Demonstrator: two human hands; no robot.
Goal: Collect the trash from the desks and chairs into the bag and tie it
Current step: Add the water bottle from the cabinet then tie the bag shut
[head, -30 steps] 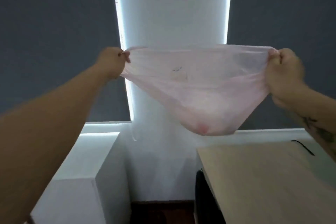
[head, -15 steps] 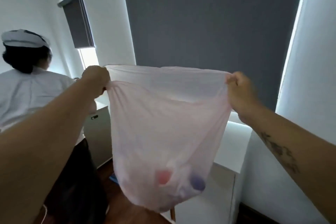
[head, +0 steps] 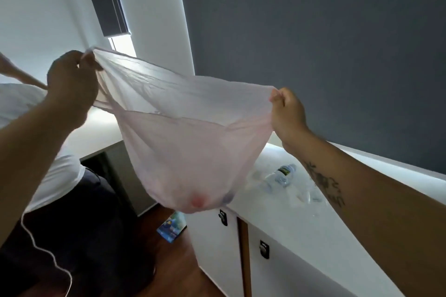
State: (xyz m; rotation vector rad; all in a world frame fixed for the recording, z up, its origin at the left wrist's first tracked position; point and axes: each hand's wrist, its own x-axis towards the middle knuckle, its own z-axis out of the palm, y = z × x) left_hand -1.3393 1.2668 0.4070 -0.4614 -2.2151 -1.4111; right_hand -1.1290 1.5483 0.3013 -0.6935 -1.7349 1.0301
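Bag [head: 188,152] swung over to counter [head: 313,224] in last 0.5 s; bottle [head: 281,177] now near. Left hand [head: 72,84] and right hand [head: 286,113] each curled tight on rim, mouth stretched. Likely more collecting before tying.

bag [head: 183,142] between hands, bottle [head: 281,176] on counter [head: 313,224]

Dim room, window [head: 121,44] glare, soft wide-angle edges.

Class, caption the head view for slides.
Left hand and right hand stretch a translucent pink plastic bag wide beside a white counter.
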